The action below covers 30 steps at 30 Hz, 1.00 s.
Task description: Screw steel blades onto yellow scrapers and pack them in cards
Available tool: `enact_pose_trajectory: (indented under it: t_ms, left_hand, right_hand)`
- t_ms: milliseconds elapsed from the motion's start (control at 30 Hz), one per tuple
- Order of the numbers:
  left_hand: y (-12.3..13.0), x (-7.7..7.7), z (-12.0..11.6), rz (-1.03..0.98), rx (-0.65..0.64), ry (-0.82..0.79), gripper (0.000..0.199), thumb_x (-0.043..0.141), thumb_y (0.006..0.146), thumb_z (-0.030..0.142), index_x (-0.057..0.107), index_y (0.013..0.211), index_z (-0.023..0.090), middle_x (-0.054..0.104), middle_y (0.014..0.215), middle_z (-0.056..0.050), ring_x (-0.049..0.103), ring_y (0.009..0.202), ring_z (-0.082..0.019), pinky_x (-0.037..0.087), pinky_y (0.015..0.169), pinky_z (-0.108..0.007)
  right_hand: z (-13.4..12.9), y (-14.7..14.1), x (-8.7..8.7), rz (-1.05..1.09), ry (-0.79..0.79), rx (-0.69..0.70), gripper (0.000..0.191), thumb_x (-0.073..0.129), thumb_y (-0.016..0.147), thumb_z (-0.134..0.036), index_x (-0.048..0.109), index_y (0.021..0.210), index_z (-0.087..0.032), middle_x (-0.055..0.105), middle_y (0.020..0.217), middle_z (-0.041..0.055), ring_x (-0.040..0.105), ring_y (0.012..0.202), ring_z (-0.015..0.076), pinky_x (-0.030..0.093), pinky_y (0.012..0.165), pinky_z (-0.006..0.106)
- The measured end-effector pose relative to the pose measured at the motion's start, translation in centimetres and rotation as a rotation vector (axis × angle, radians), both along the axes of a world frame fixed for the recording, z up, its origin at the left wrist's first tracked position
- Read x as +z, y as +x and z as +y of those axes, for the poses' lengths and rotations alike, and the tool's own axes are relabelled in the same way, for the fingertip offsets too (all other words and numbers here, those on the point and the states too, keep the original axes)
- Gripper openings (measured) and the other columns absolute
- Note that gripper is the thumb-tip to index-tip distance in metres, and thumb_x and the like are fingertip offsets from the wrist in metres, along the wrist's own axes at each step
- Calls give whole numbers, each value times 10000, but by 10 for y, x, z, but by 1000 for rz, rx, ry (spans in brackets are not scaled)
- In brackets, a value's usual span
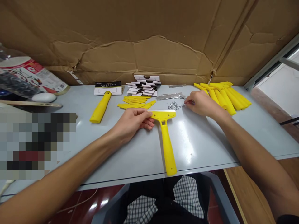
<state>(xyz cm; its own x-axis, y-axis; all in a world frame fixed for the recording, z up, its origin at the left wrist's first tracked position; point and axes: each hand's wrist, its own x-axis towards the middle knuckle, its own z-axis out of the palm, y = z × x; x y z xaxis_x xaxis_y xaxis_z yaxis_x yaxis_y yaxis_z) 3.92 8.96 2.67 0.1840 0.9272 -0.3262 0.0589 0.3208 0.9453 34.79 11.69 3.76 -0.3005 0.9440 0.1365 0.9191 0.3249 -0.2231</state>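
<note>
A yellow scraper (168, 146) lies near the table's front edge, its wide head away from me and a thin metal strip along the top. My left hand (137, 120) grips the left end of that head between thumb and fingers. Just beyond the head is a small pile of screws (173, 106). My right hand (198, 102) is at the right side of the pile, its thumb and fingertips pinched together near a few loose screws; what is between them is too small to tell. Metal blades (171, 96) lie behind the screws, beside yellow cover pieces (136, 102).
Several yellow handles (225, 95) are heaped at the right. A scraper in a black and white card (101, 107) lies left, near folded cards (144, 86). Cardboard (140, 37) stands behind the table (130, 161). A large labelled bottle (35, 74) and white mouse (44, 97) are far left.
</note>
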Motion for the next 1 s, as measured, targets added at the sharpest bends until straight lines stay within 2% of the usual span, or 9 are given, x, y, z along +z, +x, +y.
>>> enact_pose_trajectory:
  t_ms: [133, 533, 700, 1000]
  left_hand:
    - [0, -2, 0, -5, -6, 10, 199, 730, 945, 138, 823, 780, 79, 799, 747, -127, 711, 570, -143, 597, 539, -226]
    - [0, -2, -1, 5, -24, 34, 168, 750, 915, 184, 824, 790, 98, 807, 778, -140, 714, 589, -154, 609, 571, -252]
    - [0, -3, -1, 20, -26, 36, 171, 747, 923, 186, 828, 800, 98, 807, 785, -138, 714, 595, -152, 614, 579, -254]
    - [-1, -6, -1, 8, -33, 56, 169, 759, 924, 193, 825, 793, 110, 803, 772, -127, 720, 591, -153, 624, 573, -248]
  right_hand:
    - [-1, -5, -3, -29, -23, 12, 278, 637, 965, -163, 891, 1076, -184, 818, 1099, 130, 716, 1002, 299, 530, 887, 409]
    - [0, -6, -9, 44, -16, 61, 267, 647, 929, -122, 889, 1014, -198, 811, 1006, 115, 696, 876, 252, 543, 846, 397]
    - [-1, -7, -8, 41, -34, 61, 276, 655, 899, -121, 883, 1044, -177, 830, 1026, 123, 718, 888, 263, 548, 854, 397]
    - [0, -6, -10, 91, -14, 70, 203, 648, 886, -128, 844, 911, -175, 798, 922, 104, 677, 826, 236, 510, 790, 374]
